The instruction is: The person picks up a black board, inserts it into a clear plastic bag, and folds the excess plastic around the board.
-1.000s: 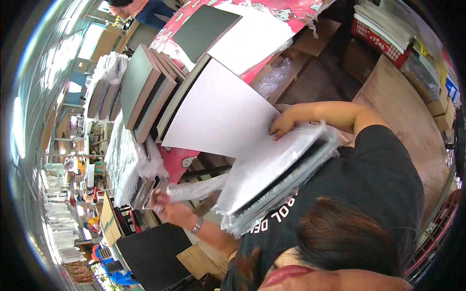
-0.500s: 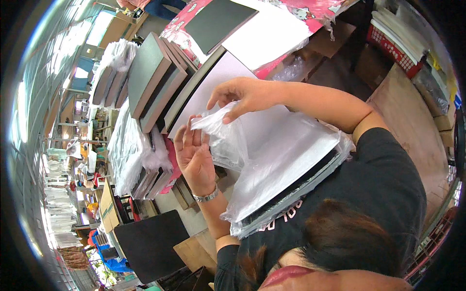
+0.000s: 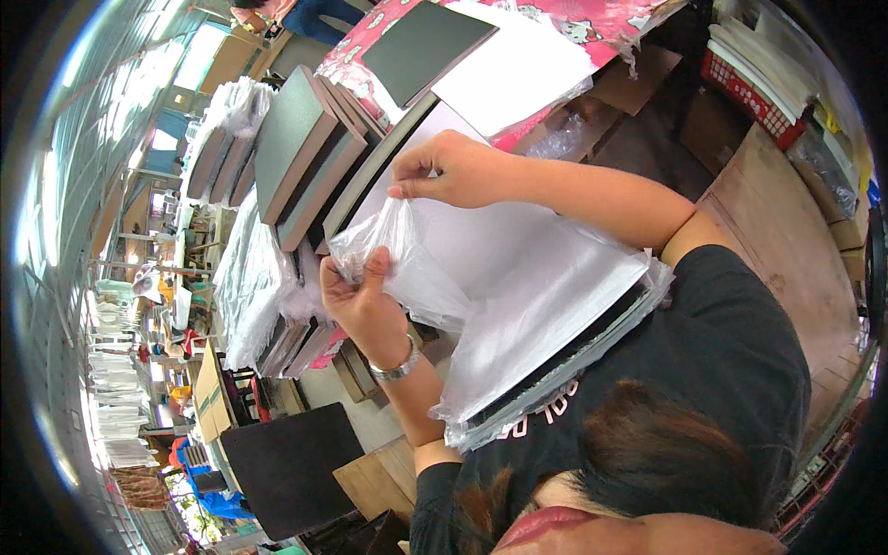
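Right hand (image 3: 435, 171): pinching the film (image 3: 407, 254) between thumb and fingertips. Left hand (image 3: 365, 305): grasping the same film between raised thumb and curled fingers; I cannot tell how firmly. From my remote view, the film hangs gathered between both hands, right hand above left, and runs down onto the panel (image 3: 546, 314).

Position: the panel slopes from the shirt (image 3: 684, 342) toward the near edge of the tabletop (image 3: 610, 32). Its far end reaches the boards (image 3: 296, 143) stacked at the tabletop's left edge.

Progress: I judge the work to be midway. Done: film covers the panel's near part and overhangs its near corners. Left: the end in the hands is bunched, not flat. Whether film covers the far part, I cannot tell.

Appearance: the film is clear, thin and creased, with glossy streaks. The panel is flat, pale and lilac-tinted; dark, plastic-edged layers show beneath its near edge.

Beyond, a black board (image 3: 430, 51) lies on the tabletop, beside white paper (image 3: 518, 74).
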The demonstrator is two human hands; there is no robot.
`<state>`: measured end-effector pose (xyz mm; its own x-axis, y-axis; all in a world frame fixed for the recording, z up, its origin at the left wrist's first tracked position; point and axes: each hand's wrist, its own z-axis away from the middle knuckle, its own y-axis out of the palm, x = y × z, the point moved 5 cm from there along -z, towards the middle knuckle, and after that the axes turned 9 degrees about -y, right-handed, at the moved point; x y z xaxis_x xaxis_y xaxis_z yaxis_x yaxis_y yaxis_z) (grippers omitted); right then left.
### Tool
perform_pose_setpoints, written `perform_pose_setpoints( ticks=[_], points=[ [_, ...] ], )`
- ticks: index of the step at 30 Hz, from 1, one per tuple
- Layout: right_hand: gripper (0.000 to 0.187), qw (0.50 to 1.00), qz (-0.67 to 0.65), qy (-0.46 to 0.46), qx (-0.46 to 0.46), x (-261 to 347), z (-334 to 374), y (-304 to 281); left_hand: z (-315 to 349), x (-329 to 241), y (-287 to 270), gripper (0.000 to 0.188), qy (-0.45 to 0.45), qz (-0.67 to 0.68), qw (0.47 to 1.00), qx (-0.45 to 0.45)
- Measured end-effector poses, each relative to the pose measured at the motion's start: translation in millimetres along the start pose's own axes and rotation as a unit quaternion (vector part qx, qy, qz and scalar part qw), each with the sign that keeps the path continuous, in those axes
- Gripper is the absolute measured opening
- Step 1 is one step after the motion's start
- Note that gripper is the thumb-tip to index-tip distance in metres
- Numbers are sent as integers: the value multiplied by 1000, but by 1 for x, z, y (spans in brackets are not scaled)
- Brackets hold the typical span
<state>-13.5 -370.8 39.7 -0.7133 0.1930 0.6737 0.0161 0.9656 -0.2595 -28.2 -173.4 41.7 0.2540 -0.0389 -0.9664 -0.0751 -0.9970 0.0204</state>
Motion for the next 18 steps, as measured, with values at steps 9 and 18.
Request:
perform_pose_setpoints(
  ticks=[9, 18],
  points=[
    [20, 840, -193, 40, 505, 33, 58, 59, 8, 14, -69, 32, -102, 294, 930, 197],
    [37, 995, -43, 10, -92, -9, 25, -35, 28, 11, -41, 10, -22, 4, 998, 61]
  ],
)
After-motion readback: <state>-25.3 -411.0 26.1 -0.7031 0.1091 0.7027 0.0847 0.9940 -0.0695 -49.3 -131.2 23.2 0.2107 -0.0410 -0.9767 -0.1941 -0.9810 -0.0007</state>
